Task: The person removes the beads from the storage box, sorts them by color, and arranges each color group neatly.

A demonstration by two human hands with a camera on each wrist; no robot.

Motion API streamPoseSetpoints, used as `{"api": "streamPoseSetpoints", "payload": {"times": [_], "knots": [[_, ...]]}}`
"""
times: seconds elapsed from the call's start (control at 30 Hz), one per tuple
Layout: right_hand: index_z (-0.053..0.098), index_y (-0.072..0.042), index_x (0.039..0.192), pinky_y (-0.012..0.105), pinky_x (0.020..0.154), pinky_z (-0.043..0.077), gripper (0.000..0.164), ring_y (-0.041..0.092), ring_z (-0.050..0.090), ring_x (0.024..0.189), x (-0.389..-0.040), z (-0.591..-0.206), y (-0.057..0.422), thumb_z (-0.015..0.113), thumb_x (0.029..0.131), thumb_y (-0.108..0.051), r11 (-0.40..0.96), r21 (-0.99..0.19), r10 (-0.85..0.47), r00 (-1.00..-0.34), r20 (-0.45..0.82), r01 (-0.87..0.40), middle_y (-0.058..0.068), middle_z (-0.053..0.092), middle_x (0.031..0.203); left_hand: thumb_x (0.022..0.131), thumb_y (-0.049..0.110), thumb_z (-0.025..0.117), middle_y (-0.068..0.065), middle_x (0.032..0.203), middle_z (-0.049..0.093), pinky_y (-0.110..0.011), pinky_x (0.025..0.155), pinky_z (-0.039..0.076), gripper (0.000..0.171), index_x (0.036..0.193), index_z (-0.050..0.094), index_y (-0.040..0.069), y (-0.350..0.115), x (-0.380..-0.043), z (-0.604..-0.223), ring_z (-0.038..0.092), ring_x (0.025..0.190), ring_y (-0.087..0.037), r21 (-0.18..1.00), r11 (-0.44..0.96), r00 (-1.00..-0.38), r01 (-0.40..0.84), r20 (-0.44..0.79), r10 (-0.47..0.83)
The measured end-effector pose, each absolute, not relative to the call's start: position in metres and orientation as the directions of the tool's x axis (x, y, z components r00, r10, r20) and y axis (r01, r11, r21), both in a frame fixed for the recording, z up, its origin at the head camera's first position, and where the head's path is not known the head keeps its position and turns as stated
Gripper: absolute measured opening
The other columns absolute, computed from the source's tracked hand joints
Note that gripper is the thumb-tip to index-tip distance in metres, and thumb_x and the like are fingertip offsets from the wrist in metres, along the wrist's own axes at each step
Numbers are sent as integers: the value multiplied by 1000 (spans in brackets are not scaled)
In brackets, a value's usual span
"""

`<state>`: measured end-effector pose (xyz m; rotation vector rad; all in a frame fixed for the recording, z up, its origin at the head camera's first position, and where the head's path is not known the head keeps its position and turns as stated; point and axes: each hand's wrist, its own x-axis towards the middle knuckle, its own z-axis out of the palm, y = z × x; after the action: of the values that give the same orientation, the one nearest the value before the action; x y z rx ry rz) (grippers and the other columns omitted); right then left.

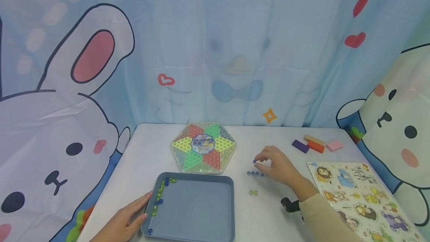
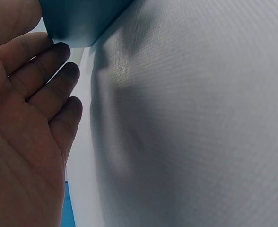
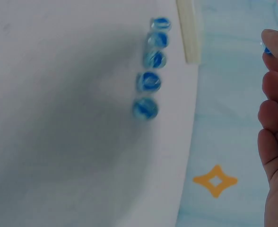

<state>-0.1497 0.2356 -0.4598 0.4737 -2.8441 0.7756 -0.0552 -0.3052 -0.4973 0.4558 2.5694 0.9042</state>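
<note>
Between thumb and forefinger my right hand pinches a blue marble, held above the table. Just below it a row of several blue marbles lies on the white cloth, plain in the right wrist view. Two yellow-green marbles sit side by side nearer the front. My left hand rests its fingers against the left wall of a grey-blue tray; in the left wrist view its fingers are nearly straight. Green and blue marbles line the tray's left side, with one blue marble in the front left corner.
A hexagonal Chinese checkers board lies behind the tray. Coloured blocks are at the back right, and an animal picture sheet covers the right side. A black object shows by the right wrist. A printed curtain hangs behind.
</note>
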Motion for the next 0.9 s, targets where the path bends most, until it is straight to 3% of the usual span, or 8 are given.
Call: {"api": "streamPoseSetpoints", "payload": {"times": [0.27,0.5,0.73,0.9], "knots": [[79,-25,99,33,82,57,12,13,58,93,-142,-479,269,85,88,-23,863,-441,-185,-967,177,-246,-12,65,90,107,58,46,-2,170,37,-43,117,47,71,166,30,24,-305,-55,-497,39,153,-39,644,743,-875,180,-240,420],[79,-22,100,37,84,56,12,14,58,93,-139,-492,285,84,88,-22,876,-451,-145,-985,93,-172,-9,65,91,107,58,47,-2,169,38,-39,117,49,70,166,31,24,-305,-55,-497,39,153,-39,637,748,-878,186,-233,417],[79,-22,101,38,86,57,12,11,58,93,-133,-499,290,82,90,-23,881,-452,-140,-989,37,-142,-9,67,93,107,56,49,-5,169,38,-43,114,50,71,166,31,21,-304,-56,-494,39,152,-40,652,736,-876,181,-233,422],[79,-21,103,40,89,58,12,12,60,94,-132,-501,290,82,91,-22,886,-445,-141,-990,11,-131,-9,67,94,108,53,49,-10,169,39,-33,112,54,70,166,31,18,-305,-57,-492,40,151,-44,666,719,-872,197,-216,439]]}}
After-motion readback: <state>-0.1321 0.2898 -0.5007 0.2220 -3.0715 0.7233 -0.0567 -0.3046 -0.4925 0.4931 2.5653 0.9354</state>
